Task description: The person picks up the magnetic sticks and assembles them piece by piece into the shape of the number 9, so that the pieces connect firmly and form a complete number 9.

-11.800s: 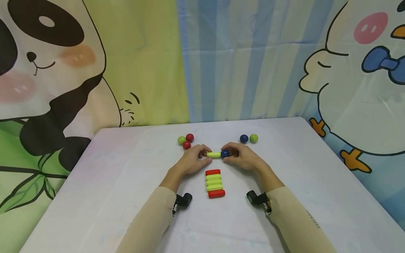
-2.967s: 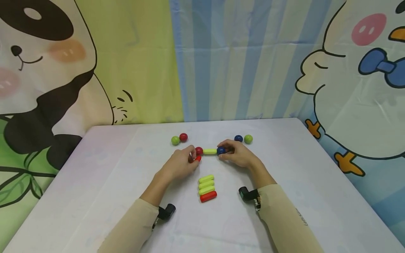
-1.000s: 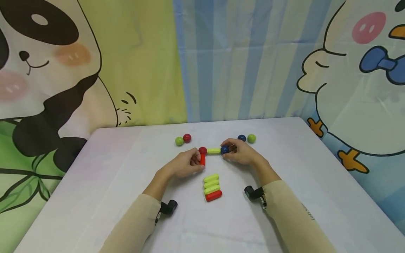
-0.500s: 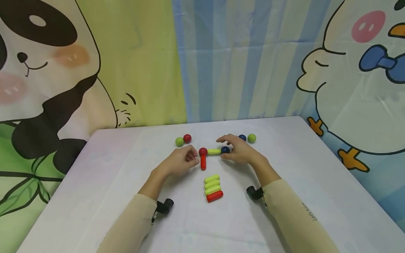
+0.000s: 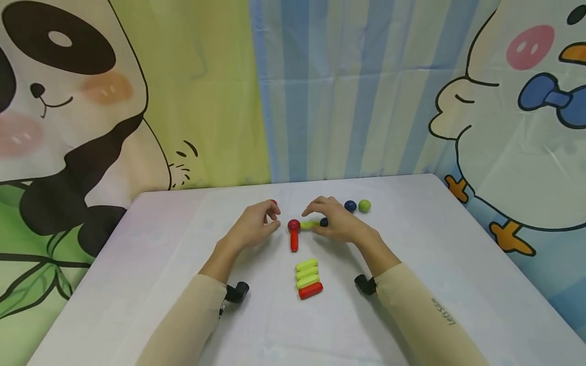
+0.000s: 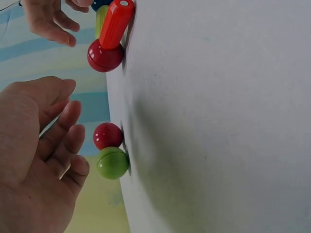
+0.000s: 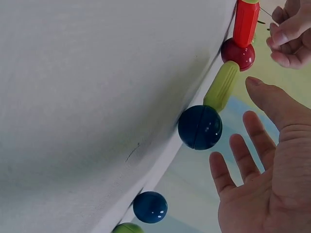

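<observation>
A joined piece lies on the table: a red ball [image 5: 294, 224] with a red rod [image 5: 294, 242] pointing toward me and a yellow-green rod [image 5: 309, 224] running right to a dark blue ball [image 7: 200, 127]. My left hand [image 5: 252, 223] hovers left of the red ball, fingers loosely bent around nothing. Over the blue end is my right hand [image 5: 338, 221], its fingers spread and apart from the ball in the right wrist view. From the head view, that hand partly covers the blue ball.
Nearer me, several yellow-green rods [image 5: 306, 272] and a red rod [image 5: 310, 291] lie in a row. A loose red ball [image 6: 108, 136] and green ball [image 6: 112, 163] sit behind my left hand. Another blue ball [image 5: 350, 206] and green ball [image 5: 364, 206] are at the back right.
A red ball and a red rod from the row have joined the yellow-green rod's left end. My left hand has let go of the red rod and moved left; my right hand has released the blue ball.
</observation>
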{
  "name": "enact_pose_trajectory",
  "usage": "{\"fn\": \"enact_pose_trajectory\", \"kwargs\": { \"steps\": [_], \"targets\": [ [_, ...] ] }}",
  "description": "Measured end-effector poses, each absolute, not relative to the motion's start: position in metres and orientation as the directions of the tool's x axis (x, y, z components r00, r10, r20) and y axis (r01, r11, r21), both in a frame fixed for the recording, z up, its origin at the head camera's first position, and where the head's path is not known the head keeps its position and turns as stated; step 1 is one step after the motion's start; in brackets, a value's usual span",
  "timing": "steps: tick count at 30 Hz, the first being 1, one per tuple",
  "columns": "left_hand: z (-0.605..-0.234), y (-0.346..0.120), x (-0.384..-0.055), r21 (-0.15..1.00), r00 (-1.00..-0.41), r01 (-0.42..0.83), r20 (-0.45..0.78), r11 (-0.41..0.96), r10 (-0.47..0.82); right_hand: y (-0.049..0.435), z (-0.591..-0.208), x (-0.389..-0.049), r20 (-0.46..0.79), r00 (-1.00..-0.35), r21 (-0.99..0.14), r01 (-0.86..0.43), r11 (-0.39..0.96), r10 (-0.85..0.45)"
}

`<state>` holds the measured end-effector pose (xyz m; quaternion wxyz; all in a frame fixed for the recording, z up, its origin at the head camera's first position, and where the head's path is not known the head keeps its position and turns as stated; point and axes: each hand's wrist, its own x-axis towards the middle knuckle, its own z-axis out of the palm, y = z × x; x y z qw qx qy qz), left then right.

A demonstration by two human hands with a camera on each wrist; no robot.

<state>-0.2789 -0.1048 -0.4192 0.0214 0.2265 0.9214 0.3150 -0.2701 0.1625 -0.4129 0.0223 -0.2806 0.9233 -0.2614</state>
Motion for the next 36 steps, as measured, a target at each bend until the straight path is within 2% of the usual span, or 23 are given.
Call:
{"fn": "enact_pose_trajectory", "kwargs": {
  "steps": [7, 16, 25, 36],
  "targets": [
    [-0.419, -0.102, -0.298, 0.575, -0.901, 0.43, 0.227, 0.696, 0.37, 0.16, -0.413, -0.27, 0.109, -0.819, -0.477, -0.54, 0.693, -0.563],
    [-0.429, -0.108, -0.32, 0.551, -0.904, 0.415, 0.337, 0.724, 0.262, 0.151, -0.412, -0.269, 0.046, -0.821, -0.456, -0.524, 0.72, -0.568],
    [-0.436, -0.111, -0.329, 0.516, -0.946, 0.322, 0.209, 0.794, 0.248, 0.14, -0.414, -0.27, 0.046, -0.784, -0.436, -0.574, 0.694, -0.62],
    [-0.439, -0.111, -0.335, 0.463, -0.961, 0.275, 0.099, 0.842, 0.259, 0.12, -0.413, -0.272, 0.01, -0.737, -0.369, -0.631, 0.682, -0.676]
  ]
}}
